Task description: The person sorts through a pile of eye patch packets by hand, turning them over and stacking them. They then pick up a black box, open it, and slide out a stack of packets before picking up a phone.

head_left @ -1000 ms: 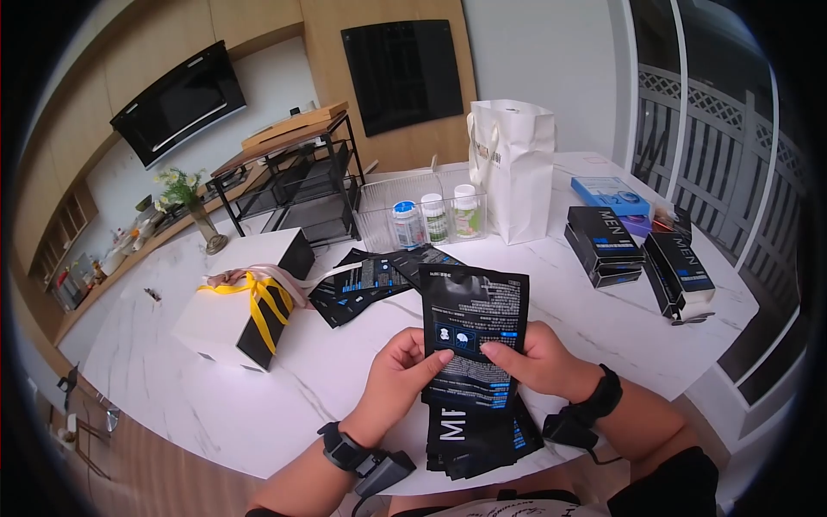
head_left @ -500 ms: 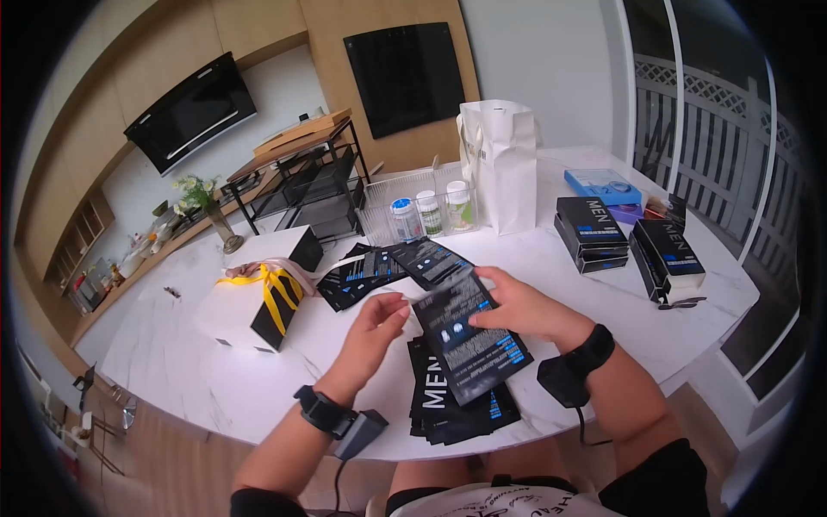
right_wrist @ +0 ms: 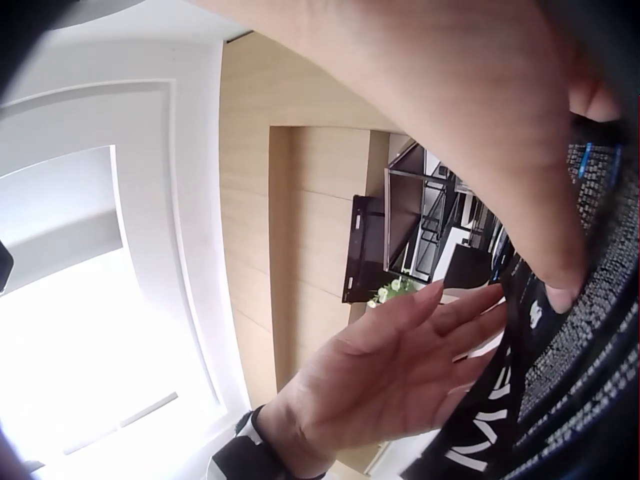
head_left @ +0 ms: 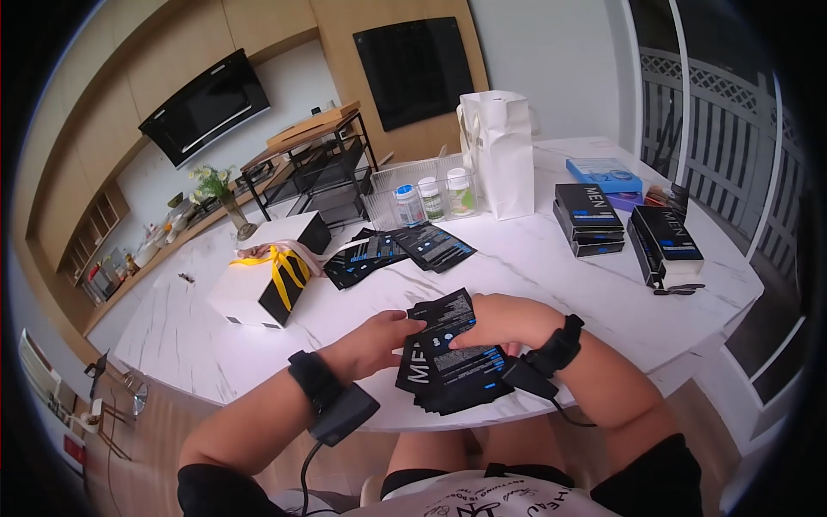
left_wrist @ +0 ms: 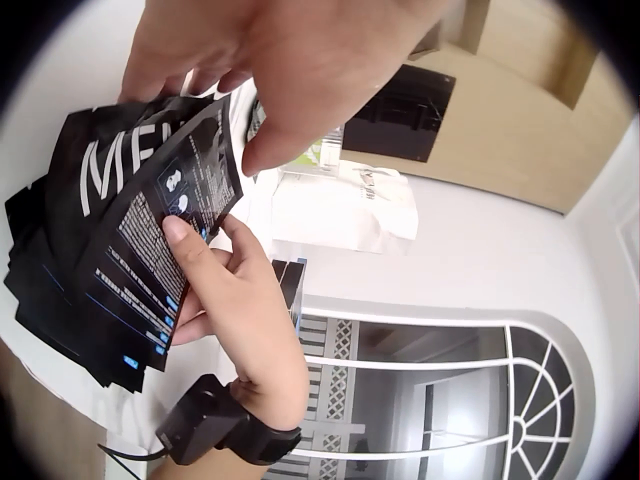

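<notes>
Over the near edge of the table, my right hand (head_left: 504, 326) grips a stack of flat black pouches (head_left: 461, 379). Its thumb lies on the printed face of the top pouch (left_wrist: 150, 240), and its fingers curl beneath the stack. Large white letters show on a pouch (left_wrist: 105, 165) just under the top one. My left hand (head_left: 379, 340) is at the upper left side of the stack. In the right wrist view the left hand (right_wrist: 390, 365) has its fingers stretched out, their tips hidden behind the pouches, and its thumb spread.
More black pouches (head_left: 431, 246) lie fanned out farther back. A white box (head_left: 250, 289) with a yellow ribbon stands left. Behind are a clear bin (head_left: 379, 202) with bottles and a white paper bag (head_left: 500, 159). Black boxes (head_left: 590, 224) and a blue box (head_left: 603, 175) sit right.
The pouch held by both hands earlier has come down onto the stack with the right hand. My left hand let go of it, then moved back to the stack's side.
</notes>
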A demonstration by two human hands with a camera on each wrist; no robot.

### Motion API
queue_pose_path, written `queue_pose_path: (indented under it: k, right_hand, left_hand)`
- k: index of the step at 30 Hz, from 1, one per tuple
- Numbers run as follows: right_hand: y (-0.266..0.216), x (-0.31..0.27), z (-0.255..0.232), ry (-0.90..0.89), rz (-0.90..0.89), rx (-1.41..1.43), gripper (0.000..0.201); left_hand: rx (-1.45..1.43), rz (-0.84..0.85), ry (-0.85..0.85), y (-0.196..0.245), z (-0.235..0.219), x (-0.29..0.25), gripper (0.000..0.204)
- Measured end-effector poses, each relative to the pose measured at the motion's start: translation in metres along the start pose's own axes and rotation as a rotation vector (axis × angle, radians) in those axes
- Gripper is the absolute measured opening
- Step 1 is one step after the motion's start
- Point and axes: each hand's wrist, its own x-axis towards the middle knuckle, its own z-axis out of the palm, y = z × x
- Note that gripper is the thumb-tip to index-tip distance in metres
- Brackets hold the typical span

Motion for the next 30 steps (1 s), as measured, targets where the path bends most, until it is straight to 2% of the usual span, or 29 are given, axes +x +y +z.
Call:
queue_pose_path:
  k: [2,4,5,6,8,9,10,12,14,15,16,18,20,22,23,24,26,30]
  right_hand:
    - [0.007,0.008,-0.001,-0.029,0.013,-0.021,0.055]
    - [0.014,0.015,-0.005,-0.134,-0.042,0.039,0.061]
    - [0.014,0.018,-0.005,-0.134,0.032,-0.001,0.061]
    - [0.016,0.021,-0.005,-0.129,0.028,0.000,0.061]
    - [0.023,0.026,-0.006,-0.191,-0.043,0.022,0.063]
    - [0.022,0.023,-0.009,-0.186,-0.045,0.019,0.063]
    - [0.020,0.019,-0.012,-0.181,-0.063,0.071,0.065]
    - [0.025,0.025,-0.012,-0.171,-0.081,0.124,0.068]
    - [0.044,0.050,-0.002,0.482,-0.457,0.118,0.087]
    - [0.038,0.052,-0.006,0.379,-0.565,0.359,0.088]
    - [0.027,0.048,-0.009,0.286,-0.604,0.573,0.074]
    - [0.013,0.038,-0.008,0.366,-0.659,0.700,0.065]
    - [0.009,0.034,-0.007,0.424,-0.683,0.675,0.063]
    - [0.008,0.032,-0.004,0.484,-0.705,0.648,0.061]
    - [0.009,0.032,-0.003,0.463,-0.707,0.667,0.058]
    - [0.010,0.032,-0.003,0.444,-0.709,0.684,0.055]
    - [0.012,0.034,-0.003,0.405,-0.686,0.711,0.057]
    - [0.018,0.041,0.004,0.424,-0.691,0.662,0.057]
  left_hand:
    - [-0.016,-0.015,0.044,-0.005,-0.008,0.011,0.054]
    - [-0.148,-0.050,-0.031,-0.008,-0.012,0.015,0.041]
    - [-0.266,-0.125,-0.096,-0.007,-0.012,0.016,0.036]
    - [-0.260,-0.122,-0.094,-0.008,-0.009,0.018,0.036]
    - [-0.122,-0.081,-0.037,-0.014,0.001,0.023,0.035]
    - [-0.050,0.001,-0.007,-0.016,0.005,0.022,0.031]
    - [-0.048,0.006,-0.008,-0.016,0.010,0.022,0.031]
    - [-0.085,0.129,0.148,-0.013,0.015,0.022,0.027]
    - [-0.149,0.257,0.154,-0.004,0.012,0.024,0.022]
    - [-0.158,0.405,0.147,0.001,0.013,0.025,0.021]
    - [-0.167,0.552,0.140,0.006,0.013,0.024,0.020]
    - [-0.076,0.796,0.180,0.019,0.017,0.022,0.021]
    - [-0.112,0.891,0.121,0.025,0.015,0.024,0.026]
    - [-0.114,0.906,0.123,0.020,0.012,0.029,0.029]
    - [-0.110,0.923,0.124,0.017,0.010,0.033,0.032]
    - [-0.112,0.868,0.154,0.009,0.005,0.037,0.036]
    - [-0.065,0.910,0.126,0.001,0.003,0.042,0.036]
    - [-0.082,0.889,0.233,-0.018,0.005,0.051,0.041]
